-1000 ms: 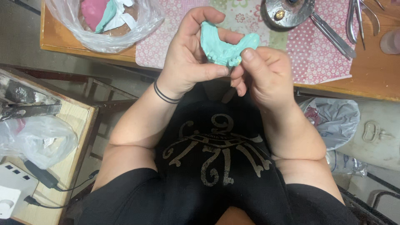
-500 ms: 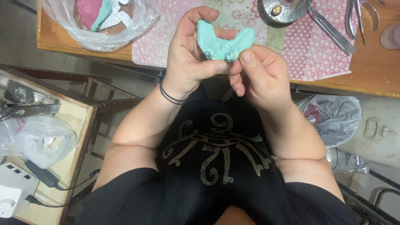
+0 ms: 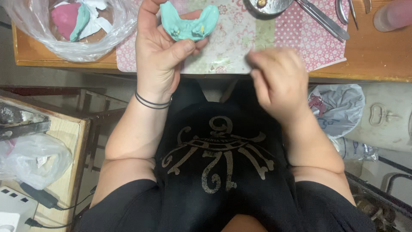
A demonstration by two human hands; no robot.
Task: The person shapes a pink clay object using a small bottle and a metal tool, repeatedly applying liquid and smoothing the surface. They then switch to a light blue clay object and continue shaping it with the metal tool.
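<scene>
Clear plastic bag (image 3: 68,30) top left w/ pink & teal bits; crumpled clear bag (image 3: 34,159) lower left, maybe holding scraps.

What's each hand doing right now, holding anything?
Left hand: closed on the teal dental impression.
Right hand: off the impression, blurred; whether it holds anything cannot be told.

Person seen from above: black short-sleeved top (image 3: 214,172) bearing a symmetrical print (image 3: 219,157) of curling metallic grey-gold lines across the chest. Forearms bare. Two thin dark bands (image 3: 152,102) circle the left wrist. Both hands, left hand (image 3: 161,51) and right hand (image 3: 279,79), are bare, without gloves or rings visible.
</scene>
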